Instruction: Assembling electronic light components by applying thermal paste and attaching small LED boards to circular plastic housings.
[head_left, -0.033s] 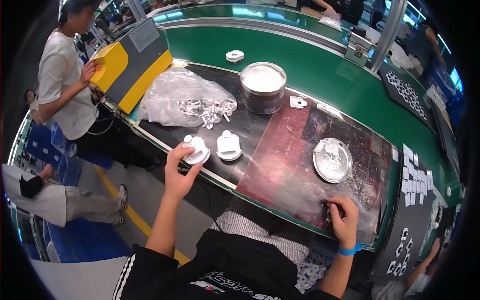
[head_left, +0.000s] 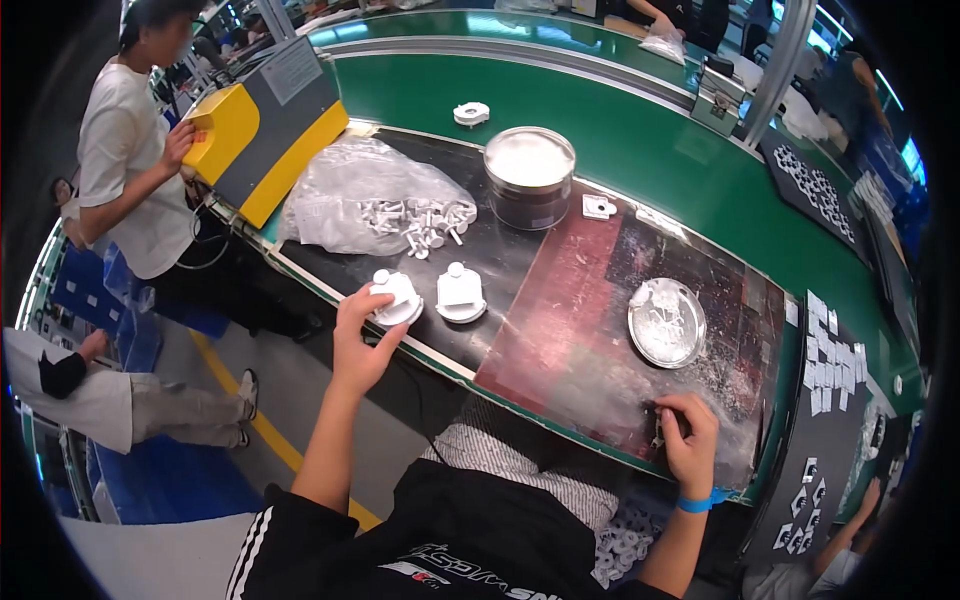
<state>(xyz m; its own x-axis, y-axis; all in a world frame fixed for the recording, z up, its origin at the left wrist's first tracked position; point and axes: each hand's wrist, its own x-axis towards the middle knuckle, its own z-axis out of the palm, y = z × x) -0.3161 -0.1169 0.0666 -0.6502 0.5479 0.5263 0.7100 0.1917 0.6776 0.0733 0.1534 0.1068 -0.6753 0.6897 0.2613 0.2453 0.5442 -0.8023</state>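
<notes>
My left hand is closed about the near side of a round white plastic part with a small knob, its thumb and fingers at the part's edges. A matching white part stands just to the right, untouched. Over the worn reddish board, my right hand is curled in a pinch near the front edge. Something small and dark shows at its fingertips, too small to name. Beyond that hand lies a round metal dish with small white pieces in it.
A clear plastic bag spills white stemmed pieces. Behind stand a metal tin and a green conveyor carrying a white part. A yellow-grey machine is at left, with a person beside it. Dark trays line the right.
</notes>
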